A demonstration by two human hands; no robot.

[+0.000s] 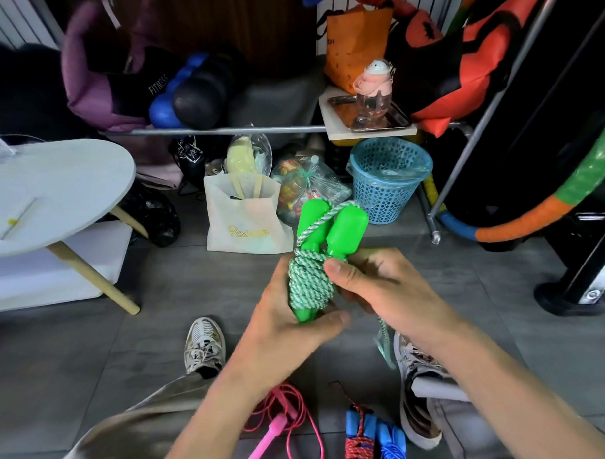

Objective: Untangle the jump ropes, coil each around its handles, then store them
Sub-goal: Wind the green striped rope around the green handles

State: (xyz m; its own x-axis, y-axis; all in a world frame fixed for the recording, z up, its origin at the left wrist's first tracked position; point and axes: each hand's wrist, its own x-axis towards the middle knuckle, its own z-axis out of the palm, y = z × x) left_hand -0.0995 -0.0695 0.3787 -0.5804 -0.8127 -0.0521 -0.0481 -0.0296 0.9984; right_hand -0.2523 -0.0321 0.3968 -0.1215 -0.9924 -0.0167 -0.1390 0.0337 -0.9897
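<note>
the left hand (283, 319) gripped the green rope (310, 284), coiled round its handles (332, 228), above the floor (193, 284). the right hand (375, 285) pinched the coil, hiding its far side; a blurred loose end hung below. pink rope (284, 425) and blue rope (373, 439) lay cut off at the frame's bottom.

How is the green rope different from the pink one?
The green rope is wound tightly round its handles; the pink rope lies in loose loops. Green is held by the left hand and right hand; pink lies on the floor. Green looks thick and braided, pink thin. Both are jump ropes.
</note>
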